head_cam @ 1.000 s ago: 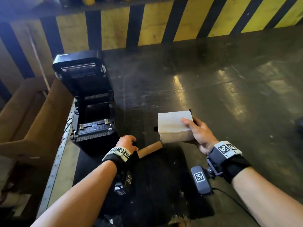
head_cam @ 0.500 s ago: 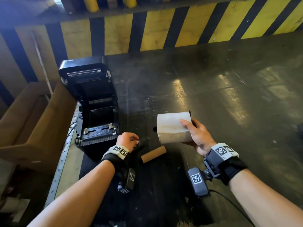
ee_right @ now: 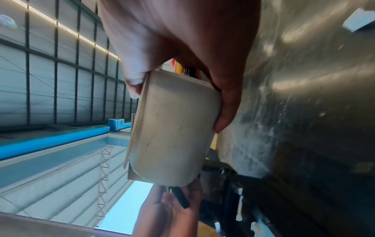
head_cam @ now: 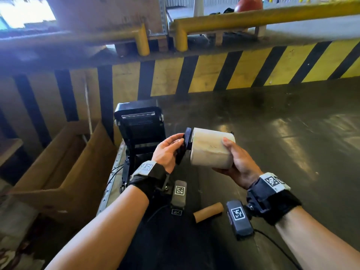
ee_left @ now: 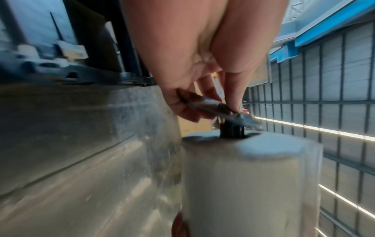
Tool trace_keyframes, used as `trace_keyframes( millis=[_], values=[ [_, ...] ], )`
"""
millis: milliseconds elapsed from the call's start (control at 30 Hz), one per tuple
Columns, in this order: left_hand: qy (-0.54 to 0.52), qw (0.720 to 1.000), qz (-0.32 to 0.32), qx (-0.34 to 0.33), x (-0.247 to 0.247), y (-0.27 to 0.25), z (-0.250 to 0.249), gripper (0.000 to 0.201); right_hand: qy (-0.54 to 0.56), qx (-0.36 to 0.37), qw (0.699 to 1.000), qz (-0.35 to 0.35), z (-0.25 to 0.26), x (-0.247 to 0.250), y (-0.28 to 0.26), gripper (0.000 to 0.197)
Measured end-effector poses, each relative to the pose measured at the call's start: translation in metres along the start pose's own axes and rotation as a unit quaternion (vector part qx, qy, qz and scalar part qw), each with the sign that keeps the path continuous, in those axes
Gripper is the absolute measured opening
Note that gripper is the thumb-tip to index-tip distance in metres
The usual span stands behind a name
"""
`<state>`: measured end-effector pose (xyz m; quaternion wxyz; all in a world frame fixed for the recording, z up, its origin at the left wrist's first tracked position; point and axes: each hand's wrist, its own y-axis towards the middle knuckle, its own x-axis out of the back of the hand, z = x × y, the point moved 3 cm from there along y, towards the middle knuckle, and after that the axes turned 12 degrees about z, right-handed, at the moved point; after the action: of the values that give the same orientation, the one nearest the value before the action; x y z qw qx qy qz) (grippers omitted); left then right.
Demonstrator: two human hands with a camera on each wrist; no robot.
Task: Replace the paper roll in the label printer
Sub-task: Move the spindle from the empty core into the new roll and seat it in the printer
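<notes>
Lifted off the dark tabletop [head_cam: 272, 123], the full white paper roll [head_cam: 211, 148] sits clasped in the right hand [head_cam: 238, 162] while the left hand [head_cam: 167, 151] pinches its black plastic spindle flange [head_cam: 185, 147]; brown cardboard core [head_cam: 208, 212] discarded, loading into the open black label printer [head_cam: 139, 125] remains.

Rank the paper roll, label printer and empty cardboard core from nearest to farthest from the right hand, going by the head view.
1. Paper roll: gripped in the right hand.
2. Empty cardboard core: on the table below the wrist.
3. Label printer: open, far left, beyond the left hand.
</notes>
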<state>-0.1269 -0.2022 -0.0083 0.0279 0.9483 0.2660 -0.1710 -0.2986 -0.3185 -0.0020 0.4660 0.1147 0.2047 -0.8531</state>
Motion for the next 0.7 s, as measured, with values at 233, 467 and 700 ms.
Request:
trace_keyframes(
  millis=[233, 467, 700],
  values=[
    [0.004, 0.995, -0.055, -0.081, 0.004, -0.001, -0.029, 0.022, 0.03, 0.02, 0.999, 0.019, 0.008, -0.038, 0.016, 0.044],
    [-0.001, 0.994, -0.066, -0.087, -0.001, -0.007, -0.031, 0.023, -0.008, 0.099, 0.995, -0.025, 0.015, -0.055, 0.01, 0.027],
    [-0.022, 0.992, -0.08, -0.091, 0.0, -0.011, -0.039, 0.024, -0.073, 0.178, 0.98, -0.053, 0.022, -0.075, 0.005, 0.019]
  ],
)
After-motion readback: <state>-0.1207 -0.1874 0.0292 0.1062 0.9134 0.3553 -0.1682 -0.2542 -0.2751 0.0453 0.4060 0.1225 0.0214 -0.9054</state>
